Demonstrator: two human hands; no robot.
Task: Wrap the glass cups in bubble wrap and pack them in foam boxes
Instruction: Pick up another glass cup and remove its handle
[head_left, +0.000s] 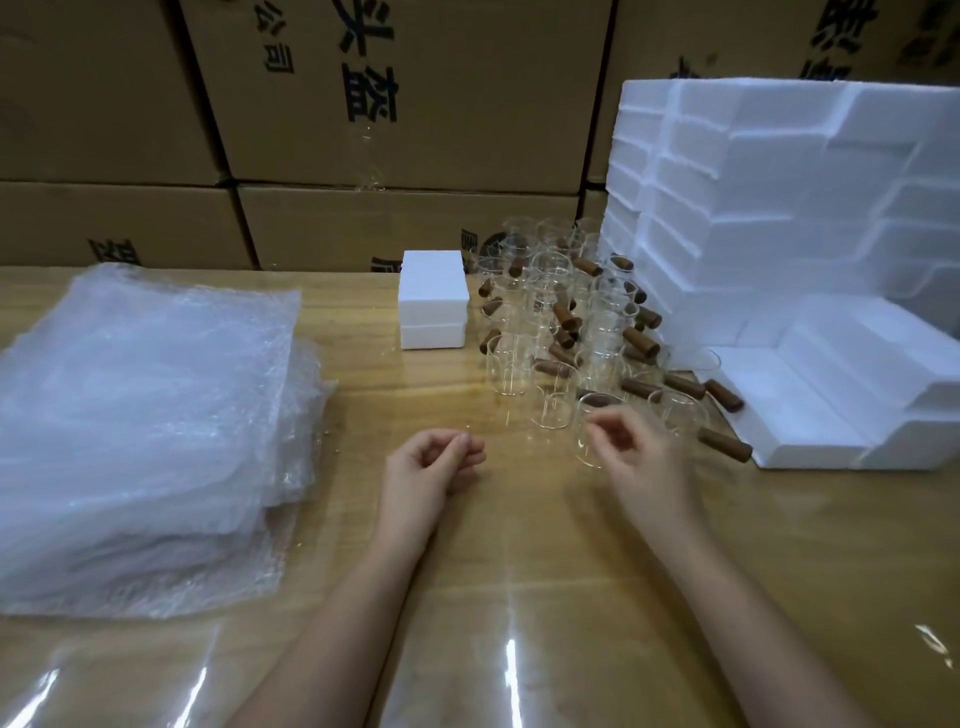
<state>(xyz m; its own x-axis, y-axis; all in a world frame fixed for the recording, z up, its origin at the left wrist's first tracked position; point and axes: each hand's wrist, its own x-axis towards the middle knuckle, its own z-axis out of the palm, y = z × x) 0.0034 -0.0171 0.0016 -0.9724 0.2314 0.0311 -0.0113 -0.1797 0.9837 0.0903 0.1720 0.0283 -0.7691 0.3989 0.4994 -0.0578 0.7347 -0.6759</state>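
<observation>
Several clear glass cups with brown wooden handles (558, 322) stand crowded on the wooden table (519, 545) at mid-right. A thick stack of bubble wrap sheets (140, 415) lies on the left. A closed white foam box (432, 299) stands behind the middle. My left hand (434, 467) rests on the table with curled fingers, holding nothing. My right hand (639, 452) hovers at the nearest glass cup (592, 431), fingers loosely bent and apart, apparently just short of it.
A tall stack of white foam box halves (779, 218) rises at the right, with more foam pieces (841, 395) lying in front. Brown cardboard cartons (363, 130) form a wall behind the table. Clear film (156, 675) covers the table's near edge.
</observation>
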